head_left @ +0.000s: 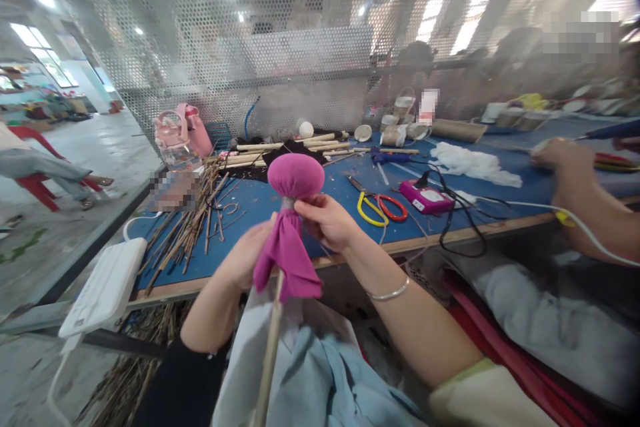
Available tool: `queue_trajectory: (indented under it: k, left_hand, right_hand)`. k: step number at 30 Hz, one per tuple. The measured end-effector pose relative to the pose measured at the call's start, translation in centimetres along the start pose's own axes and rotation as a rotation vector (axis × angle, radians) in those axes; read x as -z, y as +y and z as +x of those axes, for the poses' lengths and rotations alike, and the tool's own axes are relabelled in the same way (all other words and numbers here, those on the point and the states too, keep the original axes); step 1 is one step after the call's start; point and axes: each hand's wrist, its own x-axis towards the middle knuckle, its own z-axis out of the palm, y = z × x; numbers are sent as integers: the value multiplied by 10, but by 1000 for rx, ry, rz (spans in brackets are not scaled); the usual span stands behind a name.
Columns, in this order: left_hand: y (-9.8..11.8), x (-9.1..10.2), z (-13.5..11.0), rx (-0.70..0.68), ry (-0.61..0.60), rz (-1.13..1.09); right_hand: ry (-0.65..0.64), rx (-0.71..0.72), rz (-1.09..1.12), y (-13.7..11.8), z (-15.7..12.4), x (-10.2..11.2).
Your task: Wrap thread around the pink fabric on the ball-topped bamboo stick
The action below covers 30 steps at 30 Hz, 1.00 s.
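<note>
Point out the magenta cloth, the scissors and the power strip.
Magenta cloth (289,240): head view, gathered part below the round top.
Scissors (367,194): head view, where blades meet handles.
Power strip (106,288): head view, top face.

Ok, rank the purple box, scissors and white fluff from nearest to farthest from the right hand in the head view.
1. Scissors: just right of the right hand.
2. Purple box: right of the scissors.
3. White fluff: farther right, beyond the box.

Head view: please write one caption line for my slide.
Right hand pinching and left hand touching magenta cloth around a pale stick, scissors on a blue table.
</note>
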Motion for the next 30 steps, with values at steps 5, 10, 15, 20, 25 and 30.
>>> queue_trajectory:
  k: [5, 10, 15, 20, 25, 30]
  left_hand:
    - [24, 14, 34, -180, 197, 203]
    - [15, -3, 56, -90, -23, 235]
    - [20, -8, 80, -62, -273, 40]
    - [40, -8, 102, -100, -262, -63]
    - [31, -10, 108, -103, -99, -125]
    - [22, -12, 94, -87, -19, -164]
  right_hand:
    - [76, 121, -18, 3, 23, -5]
    - [58, 143, -49, 7, 46, -10]
    - [45, 114, -171, -16, 73, 0]
    - [-86, 183, -343, -48, 96, 15]
    - [-3, 209, -341, -48, 97, 19]
    - [-37, 172, -216, -38, 90, 18]
